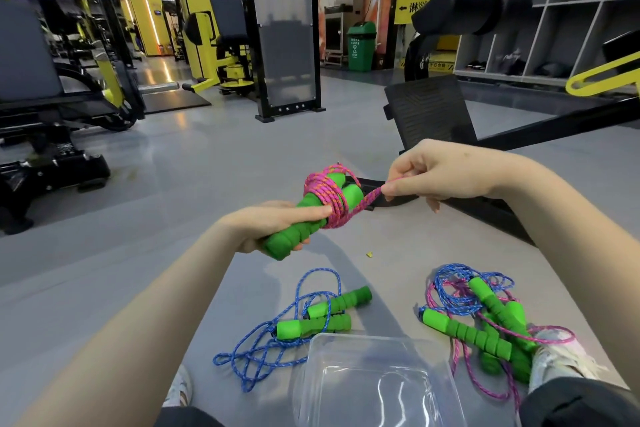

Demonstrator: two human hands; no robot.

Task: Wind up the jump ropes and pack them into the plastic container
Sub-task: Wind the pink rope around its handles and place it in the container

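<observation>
My left hand [277,224] grips a pair of green foam handles [294,239] with pink rope [329,199] coiled round them. My right hand [426,173] pinches the free end of that pink rope, pulled taut to the right of the coil. On the floor below lies a loose blue jump rope [298,322] with green handles. To its right sits a tangled pile of blue and pink ropes [485,319] with several green handles. A clear plastic container [377,381] stands open at the bottom centre, with nothing in it.
I sit on a grey gym floor; my shoes [557,354] flank the container. A black machine base [485,208] runs behind my hands. Yellow and black gym machines stand at left, a shelf unit at right, a green bin [361,45] far back.
</observation>
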